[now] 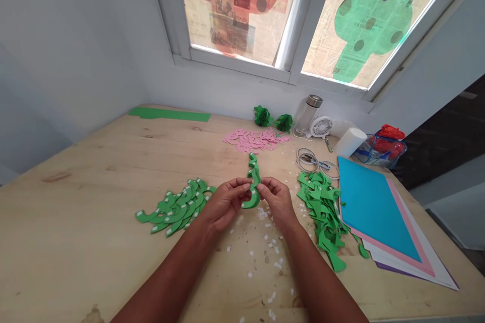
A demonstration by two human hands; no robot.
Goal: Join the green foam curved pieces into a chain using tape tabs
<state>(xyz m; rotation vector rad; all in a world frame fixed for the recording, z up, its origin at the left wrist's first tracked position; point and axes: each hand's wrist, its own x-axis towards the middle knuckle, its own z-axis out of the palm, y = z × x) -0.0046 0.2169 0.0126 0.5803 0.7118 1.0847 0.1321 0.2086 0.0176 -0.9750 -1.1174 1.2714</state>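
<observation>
Between my two hands, a wavy green foam cutout (254,177) with small white squares on it is held upright above the table. My left hand (227,201) pinches its left edge between thumb and fingers. From the other side, my right hand (278,202) grips the same cutout with thumb and fingers closed. To the left of my left hand lies a spread pile of similar curved green cutouts (182,209), many bearing white squares. Right of my right hand is a heap of green scraps (322,207). Small white paper bits (276,250) are scattered below my hands.
Pink cutouts (252,140) lie behind my hands. Two green honeycomb paper pieces (262,116), a glass bottle (306,113), a small fan (321,126) and a white roll (351,142) stand near the wall. Scissors (322,164), tape rings (304,160) and coloured sheets (375,204) lie right.
</observation>
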